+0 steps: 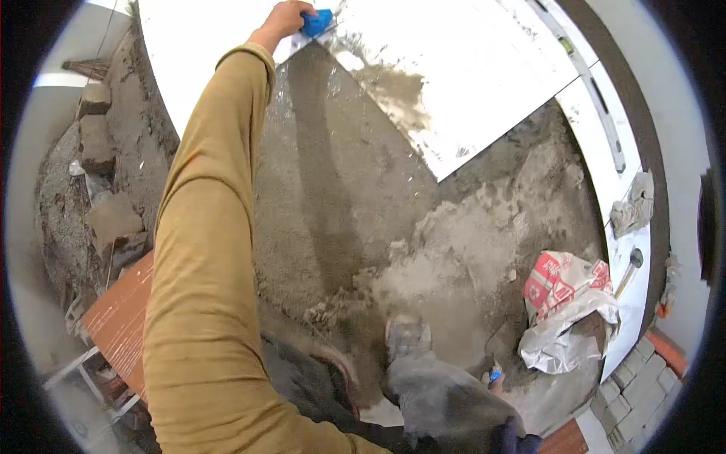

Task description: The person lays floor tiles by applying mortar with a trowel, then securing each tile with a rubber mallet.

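My left hand (284, 18), at the end of a long mustard sleeve, reaches to the top of the view. Its fingers are closed on a blue object (317, 23) at the corner of a white tile (204, 45). Beside it lies another white tile (469, 76), smeared with wet grey mortar. Below these edges spreads grey, wet-looking mortar (302, 174). Low in the view, beside my knee, only a little of my right hand (497, 384) shows, with a small blue item (494, 374) at its fingers; its exact shape is unclear.
At right are a crumpled red and white bag (567, 303), a mallet (630, 272), a spirit level (603, 106) on tiles and a pale crumpled lump (632, 204). Stone blocks (97, 144) and a reddish-brown board (125, 321) are at left. Grey pavers (639, 386) lie bottom right.
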The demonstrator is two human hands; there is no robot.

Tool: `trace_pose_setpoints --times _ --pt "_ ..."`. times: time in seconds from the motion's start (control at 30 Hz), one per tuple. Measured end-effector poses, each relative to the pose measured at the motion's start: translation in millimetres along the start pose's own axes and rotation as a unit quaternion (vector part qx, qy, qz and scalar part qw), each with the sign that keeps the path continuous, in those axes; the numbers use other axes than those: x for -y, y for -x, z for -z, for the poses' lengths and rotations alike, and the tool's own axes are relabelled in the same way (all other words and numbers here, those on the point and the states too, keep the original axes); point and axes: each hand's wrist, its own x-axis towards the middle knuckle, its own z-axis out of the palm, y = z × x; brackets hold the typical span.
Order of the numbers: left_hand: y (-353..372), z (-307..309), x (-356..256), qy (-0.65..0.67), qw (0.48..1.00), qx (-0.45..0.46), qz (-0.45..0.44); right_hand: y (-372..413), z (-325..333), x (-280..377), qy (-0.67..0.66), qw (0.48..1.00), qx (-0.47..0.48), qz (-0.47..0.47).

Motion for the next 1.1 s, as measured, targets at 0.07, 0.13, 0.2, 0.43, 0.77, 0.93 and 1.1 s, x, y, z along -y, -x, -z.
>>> trace_pose_setpoints --times 0.07,0.13,0.2,0.43,0.77,0.93,1.1 --pt "16.5 -10.0 26.2 0.023 0.999 0.0 -0.028 -0.8 -7.7 9.5 -0.008 1.0 -0.003 -0.002" --pt "40.1 3.5 31.8 0.007 1.0 0.013 -0.025 1.2 -12.1 12.4 -0.009 1.0 -0.011 -0.006" --pt "69.7 29.2 36.9 0.096 0.991 0.096 -0.005 4.9 -12.5 10.3 -0.008 1.0 -0.016 -0.007" --pt "176.1 66.9 77.6 0.077 0.987 0.138 0.003 8.8 -26.1 -37.5 0.046 0.998 -0.039 -0.019" --pt "299.9 149.2 107.3 -0.033 0.918 0.325 0.225 -6.5 -48.3 -37.8 0.03 0.999 -0.025 -0.018" --pt "289.2 206.5 129.8 0.464 0.803 -0.015 0.373 10.2 -31.6 -10.5 0.018 0.999 -0.015 0.036" --pt "189.3 170.9 98.1 0.728 0.61 -0.117 0.29 17.0 -23.1 -3.4 0.019 0.997 -0.016 0.068"
